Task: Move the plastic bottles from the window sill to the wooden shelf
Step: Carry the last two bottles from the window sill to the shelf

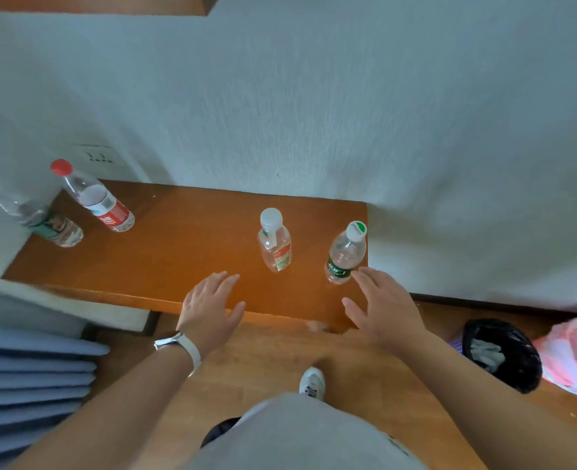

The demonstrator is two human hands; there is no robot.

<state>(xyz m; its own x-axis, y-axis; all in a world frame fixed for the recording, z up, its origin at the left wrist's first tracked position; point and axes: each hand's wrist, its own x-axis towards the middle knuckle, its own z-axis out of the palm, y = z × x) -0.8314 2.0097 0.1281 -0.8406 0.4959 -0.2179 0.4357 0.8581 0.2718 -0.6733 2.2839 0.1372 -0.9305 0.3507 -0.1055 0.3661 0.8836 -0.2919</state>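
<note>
Nearest, a grey-clad torso (300,435) and one white shoe (312,381) on the wooden floor (273,354).

Left hand (212,307): reached forward over the front edge of the wooden shelf (178,252), palm down, fingers spread and loosely curved, holding nothing; a white wristband (182,349) on the wrist.

Right hand (385,307): likewise extended over the shelf's front right corner, palm down, fingers splayed, empty; its fingertips lie just beside the base of the green-label bottle (344,254), contact not clear.

Green-label bottle: upright, white cap, at the shelf's right end, near the front.

Clear bottle (275,240): upright, white cap, red-and-white label, on the shelf just left of the green-label bottle and beyond the gap between the two hands.

Red-cap bottle (95,198): upright, red label, at the shelf's far left.

Fourth bottle (33,217): dark green label, pale cap, at the shelf's left edge, just beside the red-cap bottle.

Off the shelf, right side: black-lined bin (504,354) on the floor, pink bag (572,354) beside it.

Off the shelf, left side: blue folded fabric (33,374).

Behind the shelf: white wall (314,113) with a socket (99,157) above the red-cap bottle.
</note>
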